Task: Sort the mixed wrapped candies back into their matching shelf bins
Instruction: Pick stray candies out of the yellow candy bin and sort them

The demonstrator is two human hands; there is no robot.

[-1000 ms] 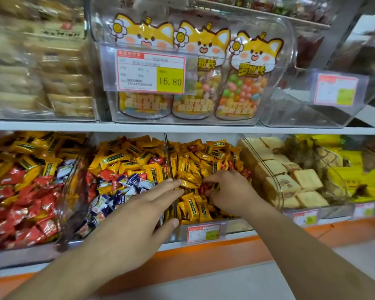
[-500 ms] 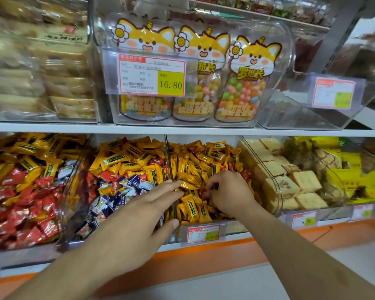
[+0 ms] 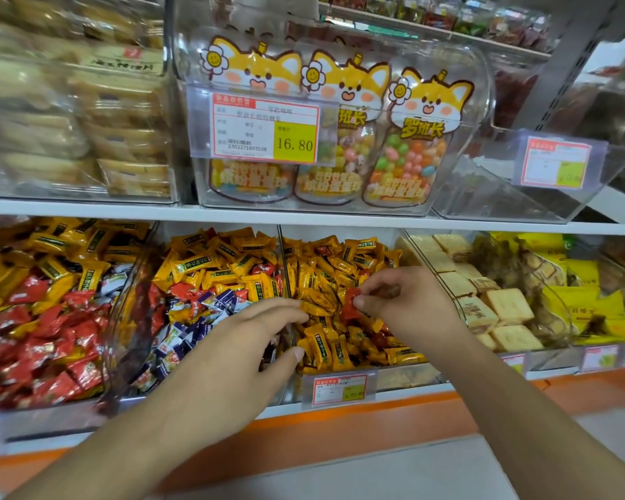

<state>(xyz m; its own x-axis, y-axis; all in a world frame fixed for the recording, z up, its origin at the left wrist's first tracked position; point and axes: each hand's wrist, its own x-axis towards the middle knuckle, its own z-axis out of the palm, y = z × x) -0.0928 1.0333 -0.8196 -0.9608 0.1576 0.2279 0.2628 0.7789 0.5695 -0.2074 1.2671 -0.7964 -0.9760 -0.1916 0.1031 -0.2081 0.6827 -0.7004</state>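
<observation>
On the lower shelf stand clear bins of wrapped candies. My right hand (image 3: 408, 303) pinches a red candy (image 3: 350, 304) between thumb and fingers, just above the bin of orange-yellow candies (image 3: 343, 265). My left hand (image 3: 242, 351) reaches forward with straight fingers, its fingertips resting on the orange candies beside the clear divider (image 3: 285, 268). The middle bin (image 3: 210, 279) mixes yellow, red and purple-white candies. The left bin (image 3: 44, 304) holds yellow candies at the back and red ones in front.
A bin of square biscuits (image 3: 498, 304) sits right of my right hand, with yellow packets (image 3: 585, 301) beyond it. The upper shelf carries a clear case of jelly-bean bags (image 3: 405, 149) with a 16.80 price tag (image 3: 267, 133). An orange shelf edge (image 3: 340, 424) runs below.
My right hand has lifted out of the orange candies with a red candy pinched in it. My left hand stayed almost still on the pile.
</observation>
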